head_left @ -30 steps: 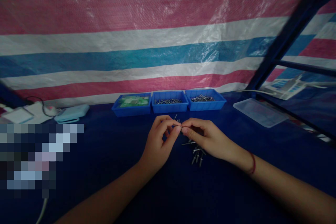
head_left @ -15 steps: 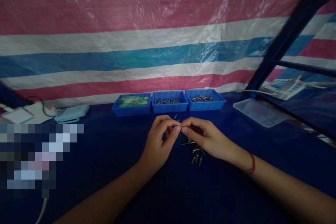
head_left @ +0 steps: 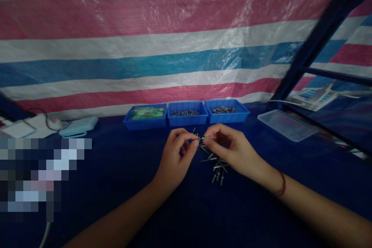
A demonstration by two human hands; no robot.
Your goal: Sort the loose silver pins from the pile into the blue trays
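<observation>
Between my two hands is a small metal rivet [head_left: 204, 138], lying roughly level. My left hand [head_left: 180, 151] pinches its left end between thumb and forefinger. The thumb and forefinger of my right hand [head_left: 232, 145] are closed at its right end. Under and beside my right hand, several loose rivets [head_left: 218, 167] lie in a pile on the dark blue table [head_left: 186, 209]. Part of the pile is hidden by my right hand.
Behind my hands stand three blue bins: the left one [head_left: 145, 124] with green packets, the middle [head_left: 187, 119] and right [head_left: 228, 117] with metal pieces. A clear plastic lid [head_left: 287, 124] lies right; a light blue case [head_left: 79, 127] lies left.
My right hand's fingertips have moved slightly right, away from my left fingertips, and the rivet between them now shows. My left hand has barely moved.
</observation>
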